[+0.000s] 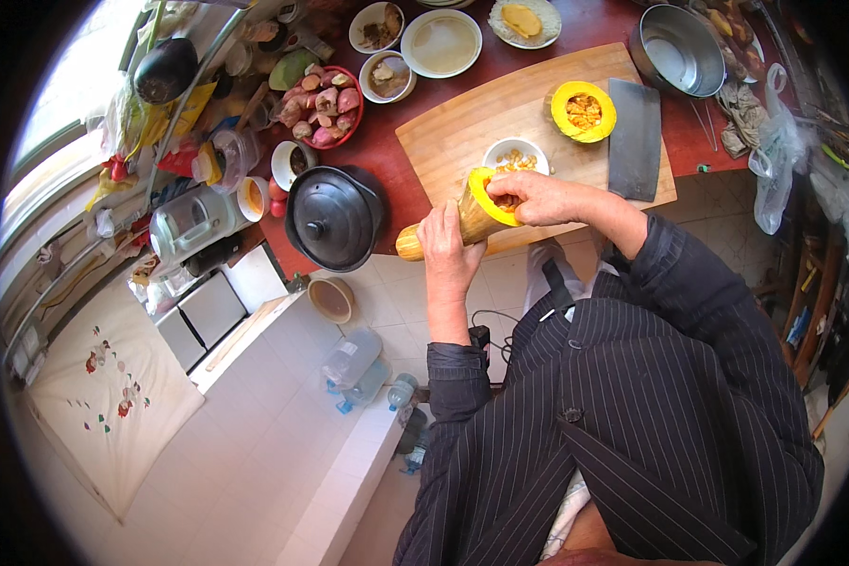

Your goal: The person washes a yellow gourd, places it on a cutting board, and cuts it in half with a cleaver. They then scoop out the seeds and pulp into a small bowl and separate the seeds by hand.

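Note:
My left hand (447, 244) grips a long-necked pumpkin piece (475, 221) around its neck, its cut yellow face tilted up to the right. The fingers of my right hand (538, 197) reach into the hollow of that piece; whether they pinch anything is hidden. Just behind it stands a small white bowl (489, 157) with pale seeds (515, 160) in it. The other pumpkin half (581, 112), cut face up with orange pulp and seeds inside, rests on the wooden cutting board (460, 131). Beside it on the right lies a cleaver (635, 141) with a broad dark blade.
A lidded black pot (332, 219) stands left of the board. Behind it are a red basin (359, 117) of cut sweet potatoes (329, 102) and several dishes, including a white plate (441, 44). A metal pot (681, 53) sits at the back right, near hanging plastic bags (778, 156).

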Demonstrator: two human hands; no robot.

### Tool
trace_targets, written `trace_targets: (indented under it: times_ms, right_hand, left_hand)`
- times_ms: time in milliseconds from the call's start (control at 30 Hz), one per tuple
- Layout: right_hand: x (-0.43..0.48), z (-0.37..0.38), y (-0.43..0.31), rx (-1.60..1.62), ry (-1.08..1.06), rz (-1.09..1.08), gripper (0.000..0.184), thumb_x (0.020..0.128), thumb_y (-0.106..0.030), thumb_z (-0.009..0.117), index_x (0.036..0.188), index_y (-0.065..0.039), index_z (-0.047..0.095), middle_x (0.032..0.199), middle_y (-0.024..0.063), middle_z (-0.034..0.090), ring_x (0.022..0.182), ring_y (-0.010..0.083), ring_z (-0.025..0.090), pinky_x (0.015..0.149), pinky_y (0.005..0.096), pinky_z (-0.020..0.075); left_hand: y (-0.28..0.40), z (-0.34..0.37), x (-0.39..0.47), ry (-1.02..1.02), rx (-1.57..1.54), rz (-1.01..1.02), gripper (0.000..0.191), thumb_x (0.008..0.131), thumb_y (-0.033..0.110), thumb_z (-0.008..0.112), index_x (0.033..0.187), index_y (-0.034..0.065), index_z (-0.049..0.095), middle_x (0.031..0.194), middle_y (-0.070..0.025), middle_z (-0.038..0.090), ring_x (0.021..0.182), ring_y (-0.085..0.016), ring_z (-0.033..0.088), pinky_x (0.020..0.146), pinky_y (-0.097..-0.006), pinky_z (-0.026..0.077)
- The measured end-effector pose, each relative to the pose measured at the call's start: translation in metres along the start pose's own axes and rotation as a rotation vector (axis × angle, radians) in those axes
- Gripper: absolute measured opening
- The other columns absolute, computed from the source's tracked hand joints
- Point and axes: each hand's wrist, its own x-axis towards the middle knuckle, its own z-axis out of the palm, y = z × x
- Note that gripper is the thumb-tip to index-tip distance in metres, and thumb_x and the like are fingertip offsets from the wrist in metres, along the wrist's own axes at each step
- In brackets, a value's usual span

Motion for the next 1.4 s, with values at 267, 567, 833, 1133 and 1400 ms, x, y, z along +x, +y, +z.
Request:
trace_targets:
  times_ms: [267,567,833,1133,1400]
  right_hand:
    - [0.002,-0.01,0.005,0.115,0.043,0.058,0.024,0.072,-0.005,0.059,0.096,-0.003,0.059,0.086,0.0073,0.057,0.084,0.0167,0.053,0.074,0.0312,0.0424]
    - [0.003,-0.018,0.028,0.422,-0.013,0.12,0.026,0.07,-0.003,0.056,0.096,-0.006,0.06,0.085,-0.0002,0.054,0.081,0.0108,0.05,0.071,0.0268,0.0411]
    - [0.002,-0.017,0.028,0.433,0.071,0.087,0.023,0.072,-0.006,0.058,0.096,-0.006,0.06,0.082,-0.0024,0.052,0.08,0.0084,0.048,0.071,0.025,0.0408]
    - [0.0,-0.02,0.024,0.576,0.027,0.135,0.016,0.079,-0.01,0.062,0.095,-0.008,0.06,0.085,-0.0054,0.054,0.081,0.0055,0.049,0.076,0.0208,0.0406]
    - [0.002,-0.012,0.039,0.696,0.083,0.187,0.014,0.078,-0.005,0.063,0.091,-0.008,0.061,0.087,-0.0038,0.059,0.082,0.0052,0.053,0.076,0.0216,0.0431]
  left_hand:
    - [-0.003,0.006,0.003,-0.045,-0.023,-0.087,0.076,0.059,0.011,0.082,0.126,-0.002,0.049,0.113,-0.02,0.059,0.106,-0.037,0.056,0.095,-0.045,0.041]
    - [0.001,0.006,0.008,-0.11,-0.039,-0.147,0.074,0.059,0.011,0.079,0.126,-0.0023,0.048,0.106,-0.0201,0.058,0.101,-0.039,0.055,0.092,-0.0453,0.041]
    - [0.003,0.005,0.01,-0.155,-0.002,-0.235,0.073,0.057,0.011,0.079,0.122,-0.0008,0.049,0.104,-0.0192,0.057,0.1,-0.038,0.054,0.091,-0.0457,0.041]
    - [0.007,0.003,0.007,-0.19,-0.007,-0.264,0.076,0.056,0.012,0.081,0.124,0.0004,0.048,0.106,-0.0194,0.057,0.101,-0.038,0.055,0.091,-0.046,0.041]
    - [0.008,0.006,-0.001,-0.217,-0.014,-0.323,0.078,0.056,0.014,0.082,0.125,0.0,0.047,0.105,-0.0197,0.058,0.101,-0.038,0.055,0.091,-0.0461,0.041]
